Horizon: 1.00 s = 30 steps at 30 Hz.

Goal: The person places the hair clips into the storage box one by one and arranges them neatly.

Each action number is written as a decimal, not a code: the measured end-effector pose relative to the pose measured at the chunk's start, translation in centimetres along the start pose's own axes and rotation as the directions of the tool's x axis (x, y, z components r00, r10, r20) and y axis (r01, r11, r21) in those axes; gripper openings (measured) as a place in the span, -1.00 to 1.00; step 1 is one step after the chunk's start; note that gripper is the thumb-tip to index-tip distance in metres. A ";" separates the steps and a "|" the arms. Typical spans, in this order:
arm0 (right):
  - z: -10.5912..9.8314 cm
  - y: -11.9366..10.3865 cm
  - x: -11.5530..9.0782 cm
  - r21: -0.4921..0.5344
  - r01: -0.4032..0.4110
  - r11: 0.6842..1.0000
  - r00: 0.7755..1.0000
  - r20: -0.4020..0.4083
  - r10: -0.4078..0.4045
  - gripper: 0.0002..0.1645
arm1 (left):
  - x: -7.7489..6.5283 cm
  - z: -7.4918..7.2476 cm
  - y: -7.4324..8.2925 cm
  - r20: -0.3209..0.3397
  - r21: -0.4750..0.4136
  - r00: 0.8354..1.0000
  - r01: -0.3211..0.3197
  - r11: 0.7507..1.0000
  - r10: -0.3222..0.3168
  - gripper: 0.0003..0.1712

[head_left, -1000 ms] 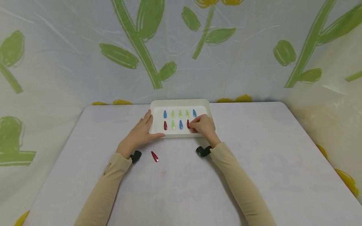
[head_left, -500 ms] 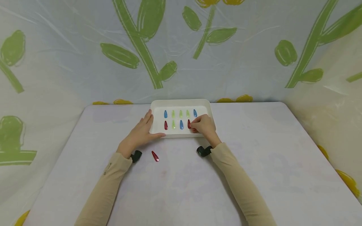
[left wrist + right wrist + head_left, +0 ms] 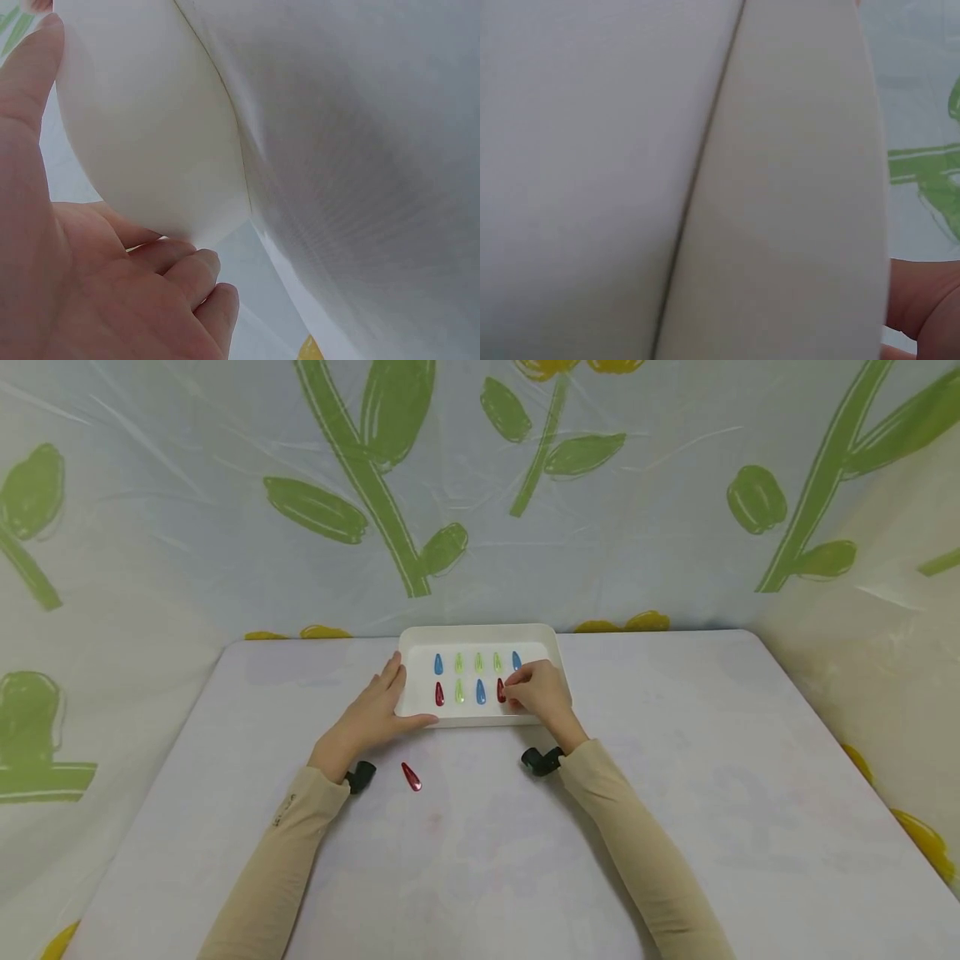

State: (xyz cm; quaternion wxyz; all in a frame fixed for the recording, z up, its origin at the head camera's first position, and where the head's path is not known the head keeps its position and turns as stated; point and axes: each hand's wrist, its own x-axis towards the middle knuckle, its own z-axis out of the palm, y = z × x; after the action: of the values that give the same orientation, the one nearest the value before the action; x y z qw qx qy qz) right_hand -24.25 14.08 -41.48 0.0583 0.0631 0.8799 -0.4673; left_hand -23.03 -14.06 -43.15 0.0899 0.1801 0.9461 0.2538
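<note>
A white tray [image 3: 480, 722] lies near the back of the table, with red, green and blue snap hair clips in two rows. My left hand [image 3: 367, 718] spans its front left corner, fingers along the side and thumb along the front wall. The left wrist view shows that hand against the tray wall [image 3: 150, 112]. Between thumb and fingertips, my right hand [image 3: 542, 693] pinches a red hair clip [image 3: 500, 690] at the right of the front row. In the right wrist view the tray wall [image 3: 780, 187] hides most of this hand [image 3: 930, 300].
Another red hair clip [image 3: 411, 777] lies on the table [image 3: 465, 860] in front of the tray, between the forearms. A blue clip [image 3: 516, 658] at the back right sits close to my right hand. Behind the table hangs a leaf-patterned sheet [image 3: 600, 560].
My right hand's knuckles have risen slightly while its fingertips stay at the red hair clip; the blue clip behind is a little more covered. My left hand and the tray keep their place.
</note>
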 end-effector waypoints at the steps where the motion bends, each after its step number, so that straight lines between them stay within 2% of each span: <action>1: 0.0 -0.1 -0.1 0.008 0.012 1.000 1.000 -0.004 -0.012 -0.92 | 0.0 0.0 0.0 -0.001 0.000 1.000 -0.003 1.000 0.003 0.36; 8: -0.4 -0.7 -0.5 0.108 0.090 0.990 0.996 -0.005 -0.090 -0.93 | 0.0 0.0 0.0 -0.004 -0.014 1.000 -0.010 1.000 0.010 0.36; 20: -0.1 -3.1 -2.1 0.205 0.109 0.973 0.991 0.058 -0.123 -0.92 | 0.0 0.0 0.1 0.001 -0.015 1.000 -0.010 1.000 0.010 0.35; 30: 1.9 -4.4 -3.9 0.311 0.149 0.939 0.962 0.173 -0.210 -0.89 | -0.2 -0.2 0.0 0.004 -0.008 1.000 -0.010 1.000 0.010 0.38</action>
State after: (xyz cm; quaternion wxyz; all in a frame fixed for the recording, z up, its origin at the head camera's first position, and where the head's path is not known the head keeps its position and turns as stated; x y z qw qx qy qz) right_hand -21.02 9.85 -38.37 0.0951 -0.0580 0.7916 -0.6008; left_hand -22.89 -14.20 -42.98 0.0912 0.1851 0.9440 0.2577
